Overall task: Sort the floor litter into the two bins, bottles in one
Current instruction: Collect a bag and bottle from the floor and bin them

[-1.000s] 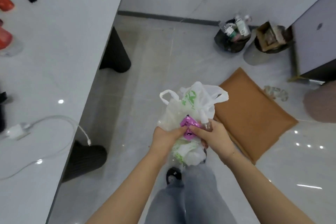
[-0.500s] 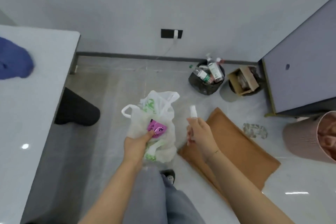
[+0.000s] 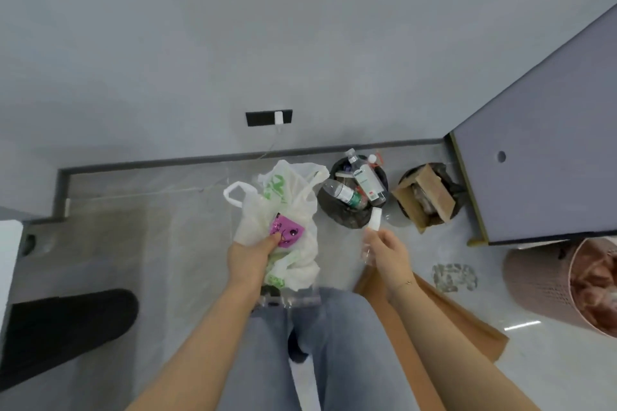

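Right hand point(image 3: 387, 252) is curled round a small clear bottle point(image 3: 370, 237) with a white cap, held out toward the two bins by the wall. Left hand point(image 3: 248, 259) grips a bundle of white plastic bags point(image 3: 283, 207), its thumb pinning a pink wrapper point(image 3: 287, 230) against them.

Biggest on the floor is a flat brown paper bag point(image 3: 467, 317) lying by the person's right leg, still to be sorted. Next, the black bin point(image 3: 347, 210) near the wall's skirting, stacked high with bottles. Just to its right stands the second bin point(image 3: 449, 190), stuffed with cardboard. A small crumpled scrap point(image 3: 454, 277) lies nearer the pink basket point(image 3: 541, 280).

I'd worry about the toss: that bottle bin looks heaped, so a light bottle dropped on top could bounce or roll off onto the floor. The pink wrapper could also slip from under the thumb.
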Available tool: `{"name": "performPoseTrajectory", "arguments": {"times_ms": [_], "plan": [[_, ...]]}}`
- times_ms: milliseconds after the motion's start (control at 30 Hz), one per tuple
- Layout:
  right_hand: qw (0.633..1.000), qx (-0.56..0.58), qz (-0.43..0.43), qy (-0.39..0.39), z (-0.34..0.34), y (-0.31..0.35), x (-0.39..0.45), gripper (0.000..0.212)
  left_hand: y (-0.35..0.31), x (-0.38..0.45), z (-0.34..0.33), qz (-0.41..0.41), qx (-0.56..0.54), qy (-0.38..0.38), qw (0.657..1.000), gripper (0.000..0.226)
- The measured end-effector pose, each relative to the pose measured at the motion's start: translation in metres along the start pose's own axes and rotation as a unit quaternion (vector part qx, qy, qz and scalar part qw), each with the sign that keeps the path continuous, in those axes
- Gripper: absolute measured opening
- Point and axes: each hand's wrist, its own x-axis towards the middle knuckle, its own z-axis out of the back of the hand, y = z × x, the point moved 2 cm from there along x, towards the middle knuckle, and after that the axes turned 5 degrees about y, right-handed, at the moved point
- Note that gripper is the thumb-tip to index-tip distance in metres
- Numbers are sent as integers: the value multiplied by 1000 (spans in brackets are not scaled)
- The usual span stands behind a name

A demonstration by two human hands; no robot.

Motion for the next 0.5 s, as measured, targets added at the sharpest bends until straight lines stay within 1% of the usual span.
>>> {"name": "performPoseTrajectory", "arguments": {"times_ms": [67,167,267,333,433,500], "plan": [[1000,-23,3,-5,5,9,28,21,-13,19,-14,8,-7,-4,1000,25],[996,-86,3,-11,14,25,77,33,-21,48,-39,23,-29,-23,999,21],[979,-203,13,14,22,33,145,34,-17,81,-74,41,-45,-42,997,23],[967,-252,10,32,28,31,187,35,-16,96,-94,42,-58,-51,996,20],[932,-351,-11,90,40,22,272,33,9,139,-133,63,-88,-107,988,25],[894,-430,0,125,48,10,318,31,35,164,-155,86,-106,-143,980,29]]}}
